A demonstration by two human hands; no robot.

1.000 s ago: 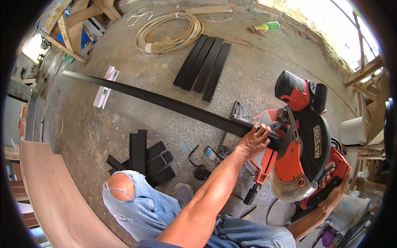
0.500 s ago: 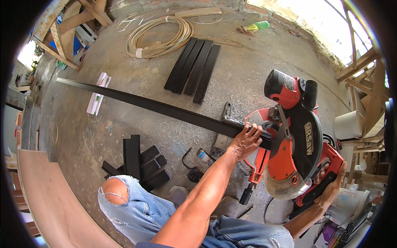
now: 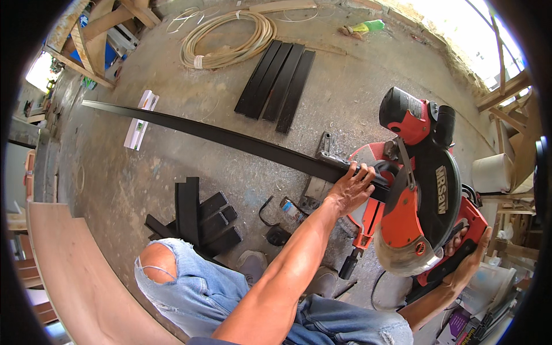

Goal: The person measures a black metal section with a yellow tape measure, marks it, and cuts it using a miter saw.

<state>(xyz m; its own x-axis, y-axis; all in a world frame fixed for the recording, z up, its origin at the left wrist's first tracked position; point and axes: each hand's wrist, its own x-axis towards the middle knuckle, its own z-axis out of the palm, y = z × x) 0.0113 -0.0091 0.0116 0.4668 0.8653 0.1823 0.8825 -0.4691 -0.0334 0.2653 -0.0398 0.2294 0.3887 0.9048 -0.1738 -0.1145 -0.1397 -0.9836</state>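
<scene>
Pale coiled hose (image 3: 229,60) on floor (image 3: 345,75); green bottle (image 3: 368,26) rightward; white bucket (image 3: 491,174) far right; wooden panel (image 3: 75,259) lower left.

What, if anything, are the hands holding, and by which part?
Right hand: the red miter saw, by its handle. Left hand: over the long black bar near its saw end; gripping or just pressing, I can't tell.

Orange-red and black share the mitre saw (image 3: 425,181), whose guard (image 3: 398,261) is a cloudy, see-through grey. The long bar (image 3: 241,138) is black, as are the strips (image 3: 276,86) and the short pieces (image 3: 187,213). The level (image 3: 137,131) is pale lilac-white with a green spot, the hose (image 3: 191,56) cream, the jeans (image 3: 198,287) faded blue with whitish patches, the plywood (image 3: 75,259) pinkish tan and faintly grained, the floor (image 3: 129,195) grey-brown, speckled pale.
</scene>
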